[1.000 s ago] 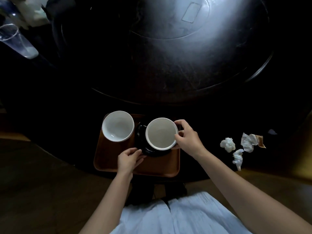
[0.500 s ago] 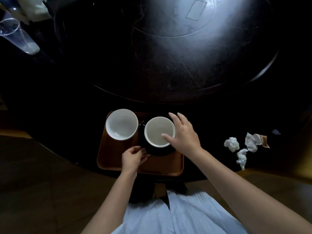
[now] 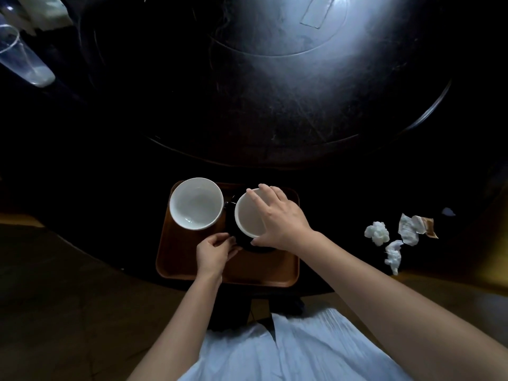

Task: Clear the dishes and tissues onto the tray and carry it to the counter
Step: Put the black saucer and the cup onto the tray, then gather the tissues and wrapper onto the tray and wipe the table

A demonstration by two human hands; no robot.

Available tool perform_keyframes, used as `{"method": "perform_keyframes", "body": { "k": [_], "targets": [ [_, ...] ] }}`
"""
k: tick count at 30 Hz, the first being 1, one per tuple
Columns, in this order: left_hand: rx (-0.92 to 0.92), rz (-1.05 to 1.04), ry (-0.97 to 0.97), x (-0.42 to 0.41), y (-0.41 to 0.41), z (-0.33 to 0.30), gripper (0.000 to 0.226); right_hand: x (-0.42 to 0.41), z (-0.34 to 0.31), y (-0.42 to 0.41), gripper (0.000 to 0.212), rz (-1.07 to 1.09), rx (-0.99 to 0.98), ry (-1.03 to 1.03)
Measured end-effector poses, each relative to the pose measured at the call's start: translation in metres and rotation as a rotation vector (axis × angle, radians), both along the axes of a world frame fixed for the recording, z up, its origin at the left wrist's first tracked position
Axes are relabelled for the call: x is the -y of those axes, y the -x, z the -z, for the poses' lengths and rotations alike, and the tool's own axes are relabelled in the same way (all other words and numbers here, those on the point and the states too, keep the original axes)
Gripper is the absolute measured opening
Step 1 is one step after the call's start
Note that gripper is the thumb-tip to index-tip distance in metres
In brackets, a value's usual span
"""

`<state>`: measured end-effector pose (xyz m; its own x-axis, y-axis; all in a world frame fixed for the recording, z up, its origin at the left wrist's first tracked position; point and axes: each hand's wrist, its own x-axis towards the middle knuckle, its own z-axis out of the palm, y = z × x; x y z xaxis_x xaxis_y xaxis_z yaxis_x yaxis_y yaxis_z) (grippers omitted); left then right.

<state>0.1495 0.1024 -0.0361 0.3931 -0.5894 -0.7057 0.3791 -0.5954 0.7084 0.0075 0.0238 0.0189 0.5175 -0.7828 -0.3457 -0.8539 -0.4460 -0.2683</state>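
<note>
A brown tray [image 3: 189, 262] lies at the near edge of the dark round table. On its left part stands a white bowl [image 3: 195, 207]. To its right a second white bowl [image 3: 248, 215] sits on a black dish [image 3: 261, 247]. My right hand [image 3: 277, 218] is spread over this second bowl, fingers on its far rim and thumb at its near rim. My left hand [image 3: 214, 250] pinches the near-left edge of the black dish. Several crumpled white tissues [image 3: 378, 233] and a torn wrapper [image 3: 417, 228] lie on the table to the right of the tray.
A clear plastic cup [image 3: 23, 61] lies tipped at the far left. The dark table [image 3: 275, 92] has a raised round centre with a bright glare. My light skirt [image 3: 297, 350] fills the bottom of the view, and a wooden floor [image 3: 55, 298] shows at left.
My right hand moved from the second bowl's right side to lie over its top, gripping the rim. The left hand stayed at the black dish. The view shifted slightly.
</note>
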Motion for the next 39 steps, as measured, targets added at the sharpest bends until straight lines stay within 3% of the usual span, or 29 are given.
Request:
{"method": "perform_keyframes", "body": {
  "k": [8,12,15,21,24,27,33,39],
  "targets": [
    [0.004,0.034,-0.009,0.001,0.000,-0.001,0.012,-0.004,0.001,0.001,0.111,0.037,0.012,-0.001],
    [0.139,0.281,-0.027,-0.017,-0.003,-0.008,0.016,-0.011,-0.004,0.006,0.108,0.061,0.038,-0.006],
    [0.361,0.602,0.011,-0.036,-0.007,-0.020,0.014,-0.027,-0.012,0.019,0.089,0.144,0.123,0.074],
    [0.779,1.013,0.434,-0.038,0.018,-0.055,0.003,-0.067,-0.015,0.076,0.033,0.357,0.203,0.356],
    [0.924,1.139,0.583,-0.026,0.051,-0.064,0.007,-0.086,-0.010,0.117,0.022,0.428,0.181,0.386],
    [0.996,1.176,0.656,-0.020,0.093,-0.063,0.013,-0.097,-0.006,0.167,0.028,0.540,0.123,0.350],
    [1.096,1.308,0.559,-0.005,0.194,-0.042,0.062,-0.068,0.007,0.262,0.057,0.707,-0.070,0.246],
    [1.129,1.427,0.392,0.021,0.261,-0.016,0.079,-0.030,0.035,0.295,0.072,0.602,-0.177,0.108]
  ]
}}
